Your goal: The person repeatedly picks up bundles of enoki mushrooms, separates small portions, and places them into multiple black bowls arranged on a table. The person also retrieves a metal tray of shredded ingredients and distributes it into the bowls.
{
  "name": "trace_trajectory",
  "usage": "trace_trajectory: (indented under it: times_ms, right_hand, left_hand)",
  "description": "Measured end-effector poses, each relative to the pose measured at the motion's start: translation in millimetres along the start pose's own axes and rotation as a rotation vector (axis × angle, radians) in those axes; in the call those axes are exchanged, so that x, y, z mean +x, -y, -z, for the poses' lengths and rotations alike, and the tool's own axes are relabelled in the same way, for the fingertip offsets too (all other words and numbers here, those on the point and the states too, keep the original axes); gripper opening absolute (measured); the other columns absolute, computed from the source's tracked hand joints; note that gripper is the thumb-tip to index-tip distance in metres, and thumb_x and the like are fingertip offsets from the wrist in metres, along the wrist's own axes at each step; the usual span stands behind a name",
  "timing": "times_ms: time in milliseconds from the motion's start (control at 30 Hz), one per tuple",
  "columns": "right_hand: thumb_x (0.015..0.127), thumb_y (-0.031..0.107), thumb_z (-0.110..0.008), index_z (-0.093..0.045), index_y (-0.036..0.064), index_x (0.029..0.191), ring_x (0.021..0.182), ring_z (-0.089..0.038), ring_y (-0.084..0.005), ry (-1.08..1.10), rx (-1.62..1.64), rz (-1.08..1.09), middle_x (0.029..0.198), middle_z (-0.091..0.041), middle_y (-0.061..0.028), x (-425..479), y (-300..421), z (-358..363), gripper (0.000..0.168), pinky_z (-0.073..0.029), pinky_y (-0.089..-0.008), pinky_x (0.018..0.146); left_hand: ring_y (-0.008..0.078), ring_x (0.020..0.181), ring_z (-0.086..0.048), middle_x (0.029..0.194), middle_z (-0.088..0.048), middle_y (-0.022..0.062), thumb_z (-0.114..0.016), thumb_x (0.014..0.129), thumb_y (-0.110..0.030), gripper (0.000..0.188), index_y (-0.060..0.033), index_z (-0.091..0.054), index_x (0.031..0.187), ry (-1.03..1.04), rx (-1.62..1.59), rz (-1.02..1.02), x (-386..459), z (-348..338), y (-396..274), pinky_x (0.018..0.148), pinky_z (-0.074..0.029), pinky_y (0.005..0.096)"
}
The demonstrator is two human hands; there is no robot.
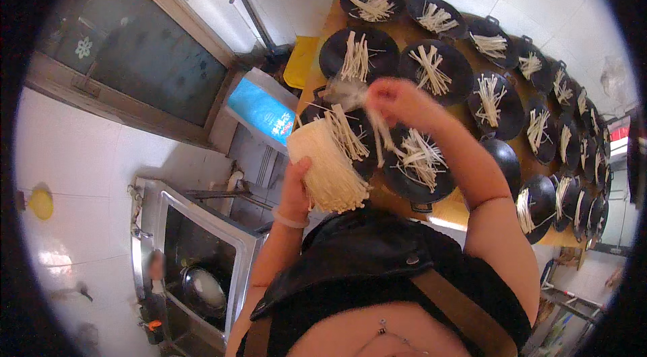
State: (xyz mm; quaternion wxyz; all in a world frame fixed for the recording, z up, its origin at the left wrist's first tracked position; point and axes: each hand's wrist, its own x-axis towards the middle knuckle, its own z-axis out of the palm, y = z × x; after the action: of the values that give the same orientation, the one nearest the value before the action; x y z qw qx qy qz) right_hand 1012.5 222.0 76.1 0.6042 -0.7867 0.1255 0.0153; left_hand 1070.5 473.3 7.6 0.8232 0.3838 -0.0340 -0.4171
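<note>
My left hand (297,187) holds a thick bundle of enoki mushrooms (331,170) beside the table's near left end. Above the nearest pans, my right hand (397,104) grips a clear plastic bag (348,94), blurred; some pale enoki strands (380,137) hang just below the fingers. Under and beside the hands, one black pan (361,124) carries loose enoki, partly hidden by the bundle, and another black pan (412,190) carries a looser heap. Further black pans, such as the one at the upper left (331,53), hold small piles of enoki too.
Rows of black two-handled pans cover the wooden table (457,203), running off to the right. A blue and white printed package (263,112) and a yellow object (302,61) stand at its left end. A stainless steel sink (237,251) with a pan inside is at the lower left.
</note>
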Motion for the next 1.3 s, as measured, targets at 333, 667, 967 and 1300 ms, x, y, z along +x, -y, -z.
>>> trace_trajectory:
  times_ms: [333,667,967,1300]
  right_hand:
    - [0.082,0.023,-0.048,-0.058,0.005,0.083,0.073,-0.059,-0.0272,-0.244,-1.238,0.219,0.078,-0.06,-0.0116,177,-92,64,0.021,-0.047,-0.0374,0.064]
    - [0.079,0.029,-0.059,-0.058,0.002,0.09,0.073,-0.055,-0.015,0.151,-0.009,0.035,0.082,-0.06,-0.011,10,-71,-53,0.03,-0.044,-0.0306,0.064]
    - [0.081,0.021,-0.057,-0.055,0.003,0.092,0.069,-0.049,-0.0078,-0.045,0.078,0.049,0.074,-0.056,-0.0002,-34,-66,-28,0.022,-0.041,-0.0235,0.06]
    - [0.08,0.014,-0.056,-0.057,0.006,0.086,0.066,-0.053,-0.011,-0.875,-0.283,0.25,0.072,-0.056,-0.0024,-44,-18,110,0.01,-0.044,-0.025,0.061]
  left_hand:
    - [0.0259,0.104,-0.05,0.114,-0.047,0.0139,-0.053,0.077,-0.021,0.056,-0.0008,-0.031,0.125,-0.063,-0.163,0.036,19,11,-2,0.087,-0.042,0.037]
    - [0.0231,0.1,-0.052,0.112,-0.05,0.0112,-0.054,0.075,-0.012,0.05,-0.0005,-0.037,0.121,-0.019,0.108,-0.023,35,-18,10,0.085,-0.043,0.0338]
    - [0.0241,0.103,-0.05,0.114,-0.048,0.0121,-0.054,0.075,-0.012,0.052,-0.0016,-0.035,0.122,0.102,0.166,0.084,50,-38,25,0.087,-0.042,0.0351]
    - [0.027,0.105,-0.048,0.116,-0.046,0.0134,-0.051,0.077,-0.027,0.057,-0.0012,-0.033,0.124,0.015,0.081,0.041,43,-24,12,0.09,-0.039,0.0381]
